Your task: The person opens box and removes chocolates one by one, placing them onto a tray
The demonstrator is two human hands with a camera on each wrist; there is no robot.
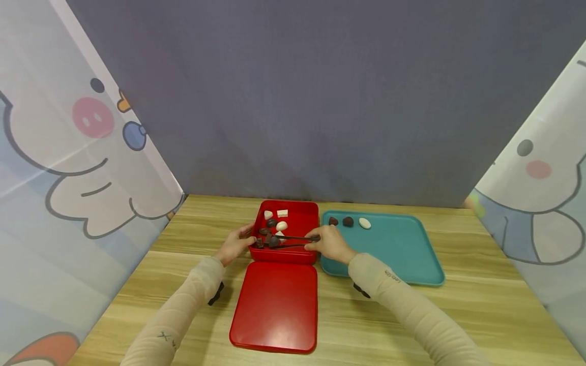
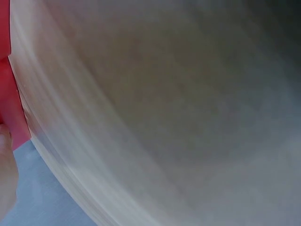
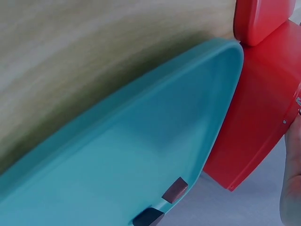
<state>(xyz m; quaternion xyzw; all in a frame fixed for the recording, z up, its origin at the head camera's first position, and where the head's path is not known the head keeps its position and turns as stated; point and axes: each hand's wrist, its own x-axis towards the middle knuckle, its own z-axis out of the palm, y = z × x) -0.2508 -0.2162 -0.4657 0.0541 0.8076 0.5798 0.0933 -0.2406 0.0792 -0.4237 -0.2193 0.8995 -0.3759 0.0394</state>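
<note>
"While the left grip clasps the red box by its side, what does the right grip hold?"

"Dark tongs, their tips at a dark piece inside that box."

"Why clasp it?"

"Probably to prevent sliding. The teal tray sits just beside, presumably within easy reach of the tongs."

- Soft, fairly even light fills the head view; the grey backdrop looks dimmer than the table.
- A pale sheen lies on the glossy red lid.
- The chocolates are too small for crisp detail.
- Most of the left wrist view is blurred, darkening toward upper right.
- In the right wrist view, soft shadow edges the teal tray.
</note>
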